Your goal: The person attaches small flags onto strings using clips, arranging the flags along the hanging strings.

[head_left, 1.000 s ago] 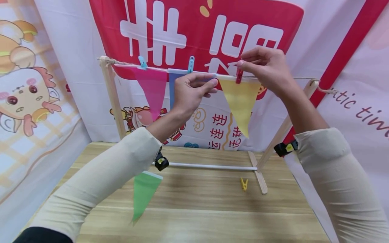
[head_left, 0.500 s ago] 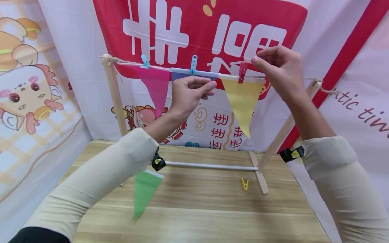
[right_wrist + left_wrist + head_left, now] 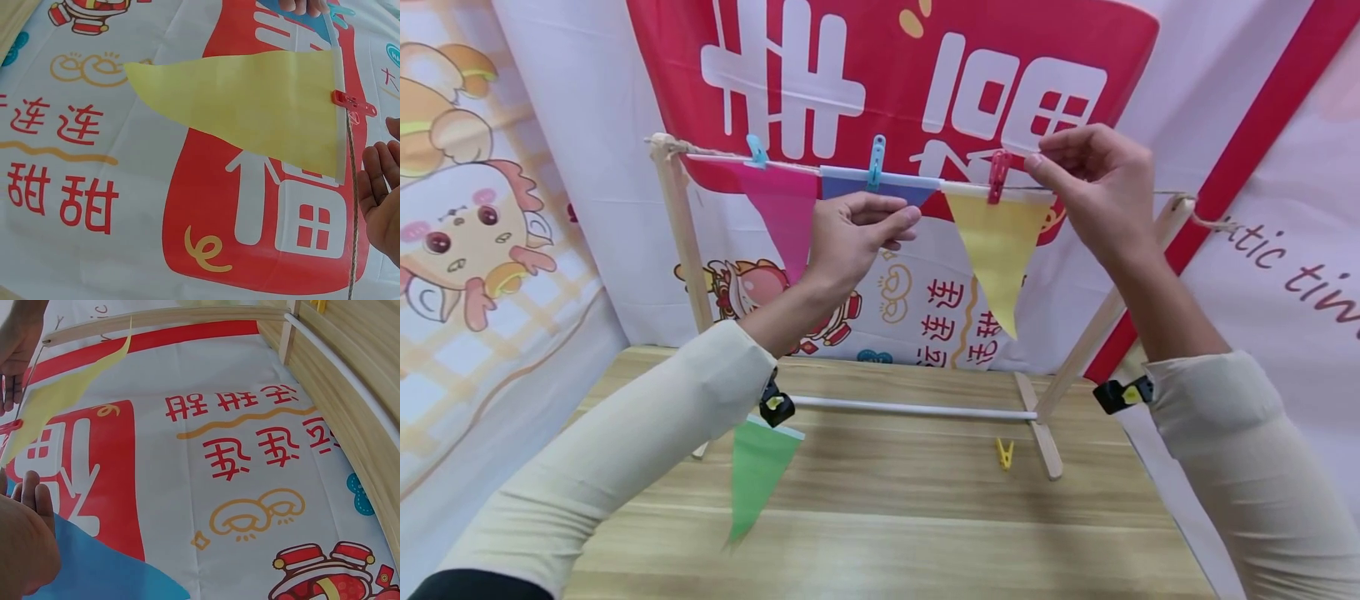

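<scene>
A yellow triangular flag [image 3: 996, 250] hangs from the twine, held by a red clothespin [image 3: 998, 177]. Just right of that clothespin is my right hand [image 3: 1101, 187], fingers loosely bent and holding nothing. My left hand [image 3: 853, 237] is in front of the blue flag [image 3: 910, 193], below its white top edge, and covers most of it. Nothing is between the left fingers. A light-blue clothespin [image 3: 876, 162] grips the blue flag, and another light-blue clothespin [image 3: 756, 152] holds the pink flag [image 3: 782, 212] at left. The right wrist view shows the red clothespin [image 3: 354, 102] across the yellow flag's white edge.
A wooden stand carries the twine between a left post [image 3: 681, 233] and a right post [image 3: 1086, 333], with a white rod [image 3: 910, 408] low between them. On the wooden table [image 3: 910, 542] lie a green flag [image 3: 760, 479] and a yellow clothespin [image 3: 1004, 454]. A printed cloth hangs behind.
My right hand has let go of the red clothespin and moved right of it. My left hand has come away from the flags' top edge, shifting slightly left and down.
</scene>
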### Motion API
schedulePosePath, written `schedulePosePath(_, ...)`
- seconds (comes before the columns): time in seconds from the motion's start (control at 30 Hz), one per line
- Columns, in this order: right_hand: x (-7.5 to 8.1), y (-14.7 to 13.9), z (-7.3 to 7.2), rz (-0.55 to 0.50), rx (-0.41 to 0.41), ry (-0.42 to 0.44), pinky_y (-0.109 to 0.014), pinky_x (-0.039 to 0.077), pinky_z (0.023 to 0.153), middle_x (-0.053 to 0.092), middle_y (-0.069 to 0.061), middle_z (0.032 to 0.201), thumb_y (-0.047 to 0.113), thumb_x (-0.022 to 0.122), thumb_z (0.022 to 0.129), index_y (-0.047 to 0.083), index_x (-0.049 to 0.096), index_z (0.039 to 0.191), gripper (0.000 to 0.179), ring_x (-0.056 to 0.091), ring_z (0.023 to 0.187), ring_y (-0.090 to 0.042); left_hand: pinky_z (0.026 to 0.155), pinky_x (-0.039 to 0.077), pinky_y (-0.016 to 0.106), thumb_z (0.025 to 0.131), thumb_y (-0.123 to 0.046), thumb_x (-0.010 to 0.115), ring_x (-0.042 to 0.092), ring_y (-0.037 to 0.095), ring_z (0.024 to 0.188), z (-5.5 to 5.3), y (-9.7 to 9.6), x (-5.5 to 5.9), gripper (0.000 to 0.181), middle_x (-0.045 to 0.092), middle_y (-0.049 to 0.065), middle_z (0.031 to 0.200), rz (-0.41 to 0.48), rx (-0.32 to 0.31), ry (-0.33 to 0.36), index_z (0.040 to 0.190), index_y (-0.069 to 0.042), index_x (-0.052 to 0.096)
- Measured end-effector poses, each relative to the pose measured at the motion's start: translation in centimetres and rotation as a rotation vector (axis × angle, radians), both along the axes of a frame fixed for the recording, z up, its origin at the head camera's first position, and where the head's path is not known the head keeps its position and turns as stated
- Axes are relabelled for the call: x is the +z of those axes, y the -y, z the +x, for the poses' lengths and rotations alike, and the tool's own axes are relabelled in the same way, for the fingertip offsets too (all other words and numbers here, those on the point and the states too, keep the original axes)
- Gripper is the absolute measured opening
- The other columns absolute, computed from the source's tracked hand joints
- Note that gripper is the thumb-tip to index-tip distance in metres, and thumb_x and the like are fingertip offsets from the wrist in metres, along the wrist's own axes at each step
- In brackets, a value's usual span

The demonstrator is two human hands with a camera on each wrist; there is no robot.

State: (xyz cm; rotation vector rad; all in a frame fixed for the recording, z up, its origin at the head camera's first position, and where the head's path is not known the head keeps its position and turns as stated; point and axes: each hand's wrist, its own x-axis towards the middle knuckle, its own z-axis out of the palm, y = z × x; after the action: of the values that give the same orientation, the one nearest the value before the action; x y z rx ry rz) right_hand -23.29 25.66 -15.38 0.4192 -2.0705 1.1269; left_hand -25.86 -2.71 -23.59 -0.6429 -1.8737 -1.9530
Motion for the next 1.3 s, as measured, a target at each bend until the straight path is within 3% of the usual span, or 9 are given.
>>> schedulePosePath(0.3,-0.8,0.2,0.7,0.077,-0.046,-0.018,-0.017,0.062,0.100,0.081,-0.005,0.129,0.037,0.087,0.100,0.011,0.080,0.132,0.042,0.075,0.104,-0.007,0.091,0.071,0.031,0.102,-0.022,0.087,0.087,0.021,0.101,0.4,0.2,-0.3,0.028,0.088,0.010,0.116,-0.023,-0.003,0.026,0.126,-0.008,0.085)
schedulePosePath(0.57,-1.5,0.3,1.0,0.096,-0.058,-0.070,-0.018,0.062,0.101,0.082,-0.004,0.128,0.038,0.086,0.100,0.011,0.081,0.131,0.041,0.074,0.106,-0.007,0.090,0.071,0.032,0.103,-0.021,0.086,0.087,0.022,0.102,0.8,0.2,-0.3,0.029,0.087,0.011,0.118,-0.028,-0.063,0.043,0.129,-0.007,0.083)
schedulePosePath(0.73,-2.0,0.3,1.3,0.143,-0.063,-0.095,-0.019,0.062,0.101,0.083,-0.004,0.126,0.040,0.086,0.100,0.011,0.082,0.129,0.042,0.073,0.106,-0.004,0.093,0.071,0.032,0.103,-0.024,0.086,0.087,0.022,0.104,0.8,0.3,-0.7,0.030,0.087,0.011,0.120,-0.049,-0.070,0.063,0.129,-0.009,0.083)
schedulePosePath(0.93,-2.8,0.3,1.5,0.200,-0.049,-0.113,-0.016,0.060,0.097,0.083,-0.004,0.123,0.038,0.085,0.101,0.009,0.082,0.128,0.040,0.072,0.104,-0.003,0.093,0.071,0.032,0.103,-0.023,0.086,0.087,0.022,0.103,0.7,0.6,-1.2,0.030,0.087,0.011,0.119,-0.060,-0.066,0.067,0.130,-0.010,0.083)
schedulePosePath(1.3,-4.5,0.1,1.5,0.206,-0.021,-0.115,-0.013,0.058,0.096,0.085,-0.006,0.123,0.028,0.087,0.100,0.009,0.083,0.126,0.033,0.071,0.101,0.002,0.094,0.070,0.030,0.103,-0.018,0.085,0.086,0.020,0.103,0.5,1.3,-2.0,0.030,0.086,0.012,0.122,-0.086,-0.082,0.081,0.131,-0.007,0.082)
